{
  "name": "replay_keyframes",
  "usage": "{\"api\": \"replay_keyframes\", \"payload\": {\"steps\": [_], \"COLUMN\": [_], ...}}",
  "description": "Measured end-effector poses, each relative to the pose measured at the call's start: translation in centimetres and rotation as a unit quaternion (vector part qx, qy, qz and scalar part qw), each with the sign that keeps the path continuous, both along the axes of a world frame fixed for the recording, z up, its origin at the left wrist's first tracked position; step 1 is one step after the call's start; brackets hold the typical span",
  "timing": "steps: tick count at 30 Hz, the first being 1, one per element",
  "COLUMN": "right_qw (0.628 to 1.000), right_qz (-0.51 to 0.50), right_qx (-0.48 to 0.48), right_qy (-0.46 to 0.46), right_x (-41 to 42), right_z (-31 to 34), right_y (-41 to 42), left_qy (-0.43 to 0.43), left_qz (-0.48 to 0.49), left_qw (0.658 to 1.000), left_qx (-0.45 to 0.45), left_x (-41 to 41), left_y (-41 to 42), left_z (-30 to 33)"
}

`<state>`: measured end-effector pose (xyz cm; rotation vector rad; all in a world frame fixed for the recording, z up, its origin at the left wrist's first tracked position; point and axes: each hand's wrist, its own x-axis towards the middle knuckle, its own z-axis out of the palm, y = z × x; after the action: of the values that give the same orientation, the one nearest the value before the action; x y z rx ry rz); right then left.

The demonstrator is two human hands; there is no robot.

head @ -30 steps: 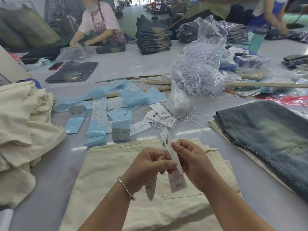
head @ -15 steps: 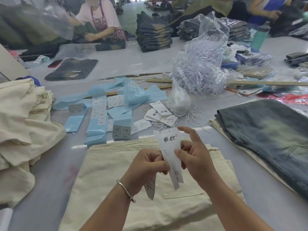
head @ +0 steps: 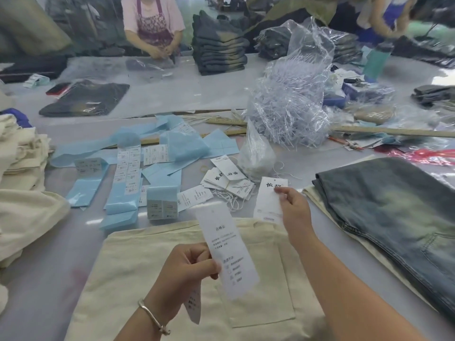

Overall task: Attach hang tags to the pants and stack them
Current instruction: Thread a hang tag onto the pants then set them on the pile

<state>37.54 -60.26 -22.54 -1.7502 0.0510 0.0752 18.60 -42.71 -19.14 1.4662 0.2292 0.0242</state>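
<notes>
Hands parted, right hand (head: 294, 212) tag (head: 269, 200) upright (left hand's (head: 187, 269) tilted)

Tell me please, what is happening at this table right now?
A person is sorting hang tags over cream pants lying flat on the table. The left hand pinches a long white tag, with a smaller tag hanging below it. The right hand holds a branded tag apart from the others. No tag is attached to the pants yet. Loose tags and strings lie beyond, and folded jeans sit to the right.
</notes>
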Motion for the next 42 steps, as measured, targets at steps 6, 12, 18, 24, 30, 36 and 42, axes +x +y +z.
{"api": "replay_keyframes", "payload": {"steps": [6, 12, 18, 24, 30, 36, 42], "right_qw": [0.983, 0.965, 0.942, 0.966, 0.949, 0.963, 0.973], "right_qz": [0.037, 0.068, 0.166, 0.248, 0.292, 0.245, 0.224], "right_qx": [-0.071, -0.251, -0.293, -0.071, 0.008, -0.025, 0.005], "right_qy": [0.164, 0.021, 0.014, -0.026, 0.118, 0.107, 0.049], "right_x": [3.5, 2.2, -0.1, -8.7, -13.3, -14.9, -15.3], "right_z": [-2.5, -4.0, -2.3, 3.4, 5.4, 4.7, 5.0], "right_y": [1.9, 1.4, 2.0, 3.2, 3.2, 2.1, 0.8], "left_qy": [0.011, 0.026, 0.021, 0.029, 0.036, 0.058, 0.060], "left_qz": [0.026, 0.044, 0.050, 0.078, 0.058, -0.016, 0.001], "left_qw": [1.000, 0.999, 0.998, 0.990, 0.991, 0.993, 0.996], "left_qx": [-0.005, 0.001, 0.041, 0.113, 0.112, 0.101, 0.067], "left_x": [0.7, 1.8, 2.0, 1.1, 0.0, -2.0, -3.7], "left_y": [1.3, 2.0, 1.1, 0.5, -1.6, -2.6, -2.5], "left_z": [-0.9, -1.6, -1.3, -1.0, -0.4, 1.0, 3.0]}}
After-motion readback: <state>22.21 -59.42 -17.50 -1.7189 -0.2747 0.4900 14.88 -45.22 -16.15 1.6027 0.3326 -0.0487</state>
